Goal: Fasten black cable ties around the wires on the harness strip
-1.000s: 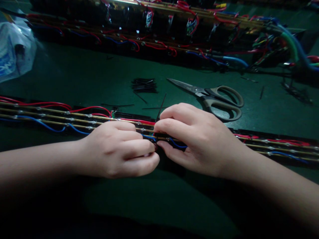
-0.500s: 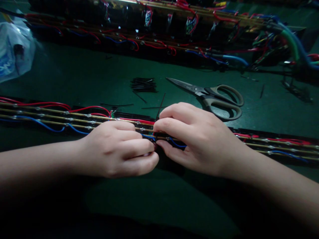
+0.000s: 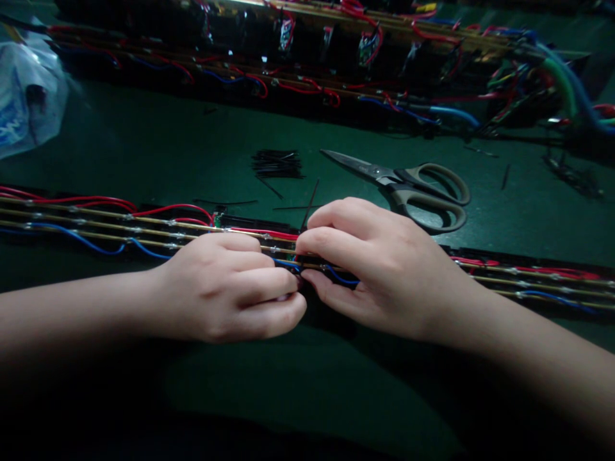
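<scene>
A long black strip point(image 3: 110, 230) with brass rails and red and blue wires runs across the green mat. My left hand point(image 3: 225, 288) and my right hand point(image 3: 375, 262) meet over its middle, fingers curled and pinched together on the wires. A thin black cable tie point(image 3: 310, 205) sticks up from between the fingertips. Which hand grips the tie I cannot tell; the fingertips hide the spot.
Grey-handled scissors point(image 3: 413, 189) lie just beyond my right hand. A small bundle of black cable ties point(image 3: 277, 164) sits behind the strip, with loose ties beside it. More wired strips point(image 3: 312, 70) line the back edge. A clear plastic bag point(image 3: 26, 89) lies at far left.
</scene>
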Action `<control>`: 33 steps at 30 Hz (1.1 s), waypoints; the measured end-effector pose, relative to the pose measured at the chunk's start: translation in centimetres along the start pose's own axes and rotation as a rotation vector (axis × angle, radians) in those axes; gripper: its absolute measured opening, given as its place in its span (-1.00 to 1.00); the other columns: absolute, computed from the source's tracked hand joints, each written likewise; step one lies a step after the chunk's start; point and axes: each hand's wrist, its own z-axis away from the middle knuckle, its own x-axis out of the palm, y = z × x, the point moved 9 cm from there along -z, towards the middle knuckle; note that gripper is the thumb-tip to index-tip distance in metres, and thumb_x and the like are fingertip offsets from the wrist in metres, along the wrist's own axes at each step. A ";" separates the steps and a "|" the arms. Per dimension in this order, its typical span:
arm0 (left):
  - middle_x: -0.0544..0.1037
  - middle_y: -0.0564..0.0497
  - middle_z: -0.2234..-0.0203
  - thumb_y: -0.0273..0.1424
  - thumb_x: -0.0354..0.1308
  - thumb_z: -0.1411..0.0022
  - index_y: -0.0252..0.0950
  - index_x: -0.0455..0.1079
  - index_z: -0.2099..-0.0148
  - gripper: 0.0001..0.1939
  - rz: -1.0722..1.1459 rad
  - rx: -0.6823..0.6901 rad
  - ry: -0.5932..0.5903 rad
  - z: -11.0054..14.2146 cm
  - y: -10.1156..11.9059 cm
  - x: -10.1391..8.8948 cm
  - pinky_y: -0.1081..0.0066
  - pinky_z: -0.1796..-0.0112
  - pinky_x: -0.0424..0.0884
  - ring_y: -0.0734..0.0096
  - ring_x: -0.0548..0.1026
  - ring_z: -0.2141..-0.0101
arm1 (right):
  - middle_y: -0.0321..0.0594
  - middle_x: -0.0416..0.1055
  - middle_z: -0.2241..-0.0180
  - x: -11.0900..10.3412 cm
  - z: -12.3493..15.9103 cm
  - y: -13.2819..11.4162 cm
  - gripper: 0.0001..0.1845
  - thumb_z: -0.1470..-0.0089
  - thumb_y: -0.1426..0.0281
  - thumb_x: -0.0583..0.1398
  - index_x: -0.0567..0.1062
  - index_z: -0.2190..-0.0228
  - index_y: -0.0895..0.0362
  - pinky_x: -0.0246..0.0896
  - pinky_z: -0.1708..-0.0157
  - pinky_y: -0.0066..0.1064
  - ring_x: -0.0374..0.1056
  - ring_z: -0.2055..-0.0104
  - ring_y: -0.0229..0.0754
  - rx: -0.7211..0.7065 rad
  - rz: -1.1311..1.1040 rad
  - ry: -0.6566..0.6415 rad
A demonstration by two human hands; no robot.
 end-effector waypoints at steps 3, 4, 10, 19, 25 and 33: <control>0.70 0.07 0.38 -0.58 0.00 -0.46 -0.26 0.45 0.07 -0.78 -0.002 -0.007 0.007 0.0 0.0 -0.1 0.37 0.49 0.40 0.48 0.57 0.50 | 0.00 0.54 0.14 0.0 0.0 -0.1 -0.83 -0.28 0.44 0.17 0.57 0.19 0.20 0.34 0.23 -0.27 0.43 0.17 -0.05 -0.003 0.002 -0.001; 0.70 0.08 0.38 -0.59 -0.01 -0.46 -0.25 0.45 0.07 -0.77 -0.002 -0.006 0.006 0.0 0.0 -0.1 0.37 0.49 0.40 0.48 0.57 0.50 | 0.00 0.54 0.14 0.0 0.0 0.0 -0.83 -0.28 0.44 0.17 0.57 0.19 0.19 0.34 0.23 -0.28 0.43 0.17 -0.05 0.000 0.005 -0.004; 0.70 0.08 0.38 -0.58 -0.01 -0.47 -0.26 0.43 0.06 -0.79 0.001 -0.006 0.007 -0.2 0.1 -0.1 0.36 0.50 0.39 0.48 0.56 0.51 | -0.03 0.54 0.14 -0.1 0.1 0.0 -0.84 -0.28 0.43 0.17 0.57 0.18 0.17 0.33 0.22 -0.30 0.42 0.16 -0.06 0.007 0.012 -0.005; 0.69 0.08 0.39 -0.58 -0.03 -0.49 -0.28 0.40 0.04 -0.80 0.008 -0.013 0.016 -0.2 0.0 -0.1 0.34 0.50 0.38 0.45 0.55 0.51 | 0.02 0.53 0.17 -0.2 -0.1 -0.2 -0.82 -0.25 0.46 0.21 0.60 0.20 0.28 0.34 0.25 -0.25 0.44 0.18 -0.02 -0.025 -0.014 0.011; 0.69 0.08 0.39 -0.57 -0.02 -0.49 -0.27 0.41 0.06 -0.80 0.013 -0.026 0.023 -0.1 0.0 -0.1 0.34 0.49 0.37 0.45 0.55 0.51 | 0.02 0.54 0.16 -0.2 0.1 -0.2 -0.82 -0.25 0.46 0.20 0.61 0.20 0.28 0.34 0.25 -0.26 0.44 0.19 -0.03 -0.023 -0.010 0.014; 0.69 0.09 0.37 -0.56 -0.02 -0.50 -0.25 0.45 0.06 -0.78 0.003 -0.016 0.018 -0.1 0.0 -0.1 0.35 0.47 0.38 0.48 0.55 0.49 | 0.03 0.54 0.16 -0.2 -0.1 -0.2 -0.81 -0.25 0.47 0.20 0.61 0.20 0.29 0.35 0.25 -0.25 0.44 0.19 -0.02 -0.027 -0.011 0.016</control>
